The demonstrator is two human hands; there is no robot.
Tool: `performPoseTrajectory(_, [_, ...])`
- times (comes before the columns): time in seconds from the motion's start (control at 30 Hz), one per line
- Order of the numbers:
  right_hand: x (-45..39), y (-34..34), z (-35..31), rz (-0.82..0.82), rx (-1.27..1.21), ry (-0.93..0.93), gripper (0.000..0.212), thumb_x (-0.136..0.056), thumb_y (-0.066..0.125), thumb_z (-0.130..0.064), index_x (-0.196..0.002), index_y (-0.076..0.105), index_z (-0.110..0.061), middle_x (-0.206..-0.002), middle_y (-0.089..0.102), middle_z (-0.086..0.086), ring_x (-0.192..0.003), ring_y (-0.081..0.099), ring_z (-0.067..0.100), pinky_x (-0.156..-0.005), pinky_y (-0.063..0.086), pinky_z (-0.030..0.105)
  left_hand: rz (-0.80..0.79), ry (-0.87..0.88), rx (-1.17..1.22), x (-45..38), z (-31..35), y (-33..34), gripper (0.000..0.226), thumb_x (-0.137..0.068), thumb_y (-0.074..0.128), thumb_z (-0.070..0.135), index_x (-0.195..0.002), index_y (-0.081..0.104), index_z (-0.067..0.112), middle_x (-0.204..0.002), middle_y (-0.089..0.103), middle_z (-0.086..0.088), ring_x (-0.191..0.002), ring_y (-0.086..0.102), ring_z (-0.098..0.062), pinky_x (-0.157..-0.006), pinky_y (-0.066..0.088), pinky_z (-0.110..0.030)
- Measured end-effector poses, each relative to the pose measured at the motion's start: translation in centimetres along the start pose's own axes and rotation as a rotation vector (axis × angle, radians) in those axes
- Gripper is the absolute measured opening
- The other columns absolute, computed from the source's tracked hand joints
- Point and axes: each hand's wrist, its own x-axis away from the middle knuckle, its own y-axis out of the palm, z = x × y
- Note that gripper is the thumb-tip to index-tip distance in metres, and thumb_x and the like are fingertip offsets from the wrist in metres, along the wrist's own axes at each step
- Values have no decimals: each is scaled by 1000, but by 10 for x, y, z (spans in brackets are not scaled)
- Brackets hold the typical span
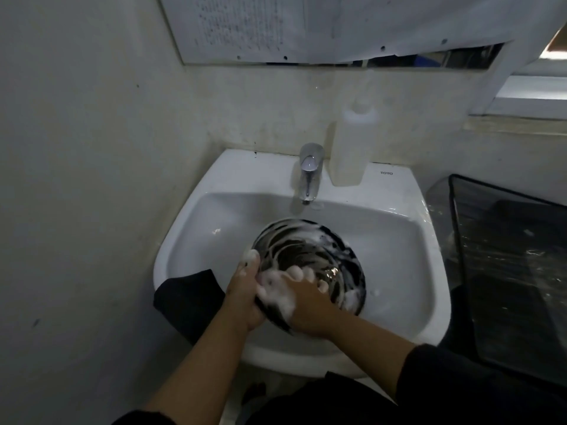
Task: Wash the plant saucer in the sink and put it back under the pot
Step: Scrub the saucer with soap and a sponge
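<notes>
— How many things are in the sink (395, 240)?
— One soapy saucer (310, 250), one faucet (310, 170), one bottle (349, 148) behind.
— Hands?
— Left hand (245, 296) grips the saucer's rim; right hand (306, 305), fingers curled, rubs inside it.

Saucer (310, 256) in the sink (399, 271), both hands at its near edge.
Left hand (245, 299) at the near-left rim, right hand (306, 305) just beside it, inside. Faucet (309, 170) behind on the sink's back ledge; bottle (349, 148) right of the faucet. Bin (506, 271) right of the sink.
</notes>
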Motion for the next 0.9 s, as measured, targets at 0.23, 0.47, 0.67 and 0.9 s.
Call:
performPoseTrajectory(0.23, [2, -8, 67, 117, 103, 346, 46, -89, 51, -40, -132, 39, -29, -129, 29, 12, -121, 32, 36, -100, 31, 41, 12, 35, 5, -1, -12, 0, 44, -100, 34, 31, -135, 45, 7, -116, 62, -19, -93, 65, -27, -67, 59, -36])
performPoseTrajectory(0.47, [-40, -35, 57, 365, 296, 72, 57, -59, 80, -24, -107, 50, -22, -106, 59, 18, -93, 60, 41, -66, 54, 43, -132, 35, -177, -1, 3, 24, 31, -101, 37, 26, -125, 52, 14, -113, 65, -17, -94, 66, -29, -73, 58, -38])
performPoseTrajectory(0.67, [1, -44, 96, 213, 534, 309, 41, -95, 40, -33, -135, 40, -20, -129, 42, 6, -123, 41, 27, -90, 42, 38, 6, 195, -103, -8, 8, 18, 24, -99, 42, 23, -121, 52, 22, -113, 62, -15, -100, 61, -32, -87, 51, -49])
performPoseTrajectory(0.9, [22, 14, 50, -83, -86, 39, 23, -88, 62, -30, -105, 64, -15, -105, 66, 9, -98, 61, 21, -76, 40, 20, 149, 166, -161, -21, -8, 8, 34, -98, 46, 27, -130, 52, 17, -123, 59, -18, -109, 59, -37, -94, 46, -57])
